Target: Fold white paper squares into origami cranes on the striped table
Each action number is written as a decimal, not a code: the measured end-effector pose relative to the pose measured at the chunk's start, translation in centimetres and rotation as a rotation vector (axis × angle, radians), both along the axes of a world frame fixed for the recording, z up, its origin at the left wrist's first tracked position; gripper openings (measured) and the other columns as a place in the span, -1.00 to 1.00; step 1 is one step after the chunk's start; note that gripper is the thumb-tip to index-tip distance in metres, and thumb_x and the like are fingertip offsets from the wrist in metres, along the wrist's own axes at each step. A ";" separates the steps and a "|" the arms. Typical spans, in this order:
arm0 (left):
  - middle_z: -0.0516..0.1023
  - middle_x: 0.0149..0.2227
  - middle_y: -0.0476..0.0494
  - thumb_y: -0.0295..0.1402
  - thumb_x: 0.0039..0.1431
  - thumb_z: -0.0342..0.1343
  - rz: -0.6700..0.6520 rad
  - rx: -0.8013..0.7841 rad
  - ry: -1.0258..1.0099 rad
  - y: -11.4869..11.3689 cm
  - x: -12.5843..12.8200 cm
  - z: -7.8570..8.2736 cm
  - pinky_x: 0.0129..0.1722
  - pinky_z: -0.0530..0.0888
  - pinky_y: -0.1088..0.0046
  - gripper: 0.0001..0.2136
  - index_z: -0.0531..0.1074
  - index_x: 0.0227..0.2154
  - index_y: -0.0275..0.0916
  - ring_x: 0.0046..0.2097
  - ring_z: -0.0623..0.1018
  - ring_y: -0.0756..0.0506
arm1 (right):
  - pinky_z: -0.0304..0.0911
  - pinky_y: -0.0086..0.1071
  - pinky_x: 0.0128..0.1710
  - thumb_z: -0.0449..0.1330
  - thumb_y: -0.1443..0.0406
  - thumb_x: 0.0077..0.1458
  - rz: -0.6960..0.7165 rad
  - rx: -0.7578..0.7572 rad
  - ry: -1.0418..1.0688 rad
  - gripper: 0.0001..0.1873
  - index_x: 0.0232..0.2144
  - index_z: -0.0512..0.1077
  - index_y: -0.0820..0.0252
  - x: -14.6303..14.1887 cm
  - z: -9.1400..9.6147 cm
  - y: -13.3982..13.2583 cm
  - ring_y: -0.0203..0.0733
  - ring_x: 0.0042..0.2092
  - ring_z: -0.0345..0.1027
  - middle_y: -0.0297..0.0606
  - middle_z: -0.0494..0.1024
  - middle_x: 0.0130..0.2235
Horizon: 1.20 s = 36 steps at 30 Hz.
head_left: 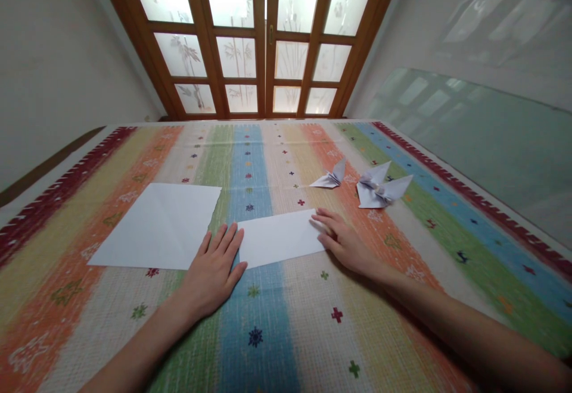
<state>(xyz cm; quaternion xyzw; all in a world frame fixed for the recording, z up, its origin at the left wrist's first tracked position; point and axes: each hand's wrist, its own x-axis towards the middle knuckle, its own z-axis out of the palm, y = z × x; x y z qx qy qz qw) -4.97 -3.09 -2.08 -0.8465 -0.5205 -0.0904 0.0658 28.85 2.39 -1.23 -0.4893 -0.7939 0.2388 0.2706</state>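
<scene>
A white sheet folded into a long rectangle (279, 237) lies on the striped cloth (286, 327) in front of me. My left hand (214, 271) lies flat with fingers stretched out, its fingertips at the sheet's left end. My right hand (344, 241) rests at the sheet's right end, fingers extended and pressing its edge. Neither hand grips anything.
A larger creased white sheet (158, 225) lies to the left. Two folded paper cranes, a small one (330, 177) and a bigger one (379, 189), sit beyond my right hand. Wooden doors with frosted glass (263, 36) stand at the far end; walls close in on both sides.
</scene>
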 end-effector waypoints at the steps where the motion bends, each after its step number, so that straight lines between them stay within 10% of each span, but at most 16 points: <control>1: 0.20 0.32 -0.30 -0.10 0.34 -0.17 0.008 0.002 -0.011 0.0 0.2 0.1 0.23 0.20 -0.04 -0.43 0.08 0.32 -0.28 0.32 0.22 -0.33 | 0.18 0.01 0.22 0.10 0.29 0.17 -0.043 -0.038 0.110 -0.55 0.13 0.36 0.09 -0.3 -0.1 0.3 -0.03 0.25 0.21 -0.05 0.30 0.24; 6: 0.23 0.30 -0.33 -0.03 0.31 -0.10 0.030 0.001 -0.034 0.0 0.8 0.3 0.18 0.24 -0.10 -0.39 0.08 0.31 -0.23 0.30 0.25 -0.38 | 0.32 -0.04 0.09 0.21 0.24 0.04 -0.224 -0.220 0.483 -0.50 0.07 0.34 0.07 -1.7 0.6 1.5 -0.03 0.10 0.37 -0.06 0.43 0.09; 15: 0.25 0.30 -0.30 -0.02 0.29 -0.08 0.049 -0.004 -0.059 0.0 0.7 0.1 0.22 0.22 -0.07 -0.39 0.11 0.30 -0.23 0.30 0.23 -0.35 | 0.40 -0.30 -0.36 0.27 0.28 -0.13 -0.328 -0.124 0.462 -0.41 0.03 0.35 0.16 -2.5 3.3 1.9 -0.21 -0.33 0.38 -0.15 0.47 -0.16; 30: 0.29 0.27 -0.35 -0.07 0.29 -0.03 0.014 -0.009 -0.122 -0.1 0.5 0.2 0.21 0.22 -0.11 -0.42 0.13 0.27 -0.28 0.30 0.23 -0.36 | 0.25 0.04 0.09 0.27 0.32 -0.09 -0.161 0.042 0.151 -0.33 0.13 0.31 0.10 -3.1 2.2 3.4 0.03 0.03 0.36 -0.07 0.44 0.07; 36: 0.31 0.25 -0.37 -0.15 0.27 0.02 -0.040 0.028 -0.198 -0.1 0.8 0.5 0.21 0.23 -0.09 -0.40 0.03 0.29 -0.25 0.30 0.23 -0.36 | 0.38 -0.21 -0.23 0.19 0.30 -0.01 -0.160 -0.010 0.291 -0.40 0.13 0.31 0.15 -2.9 2.9 3.0 -0.14 -0.26 0.39 -0.20 0.50 -0.22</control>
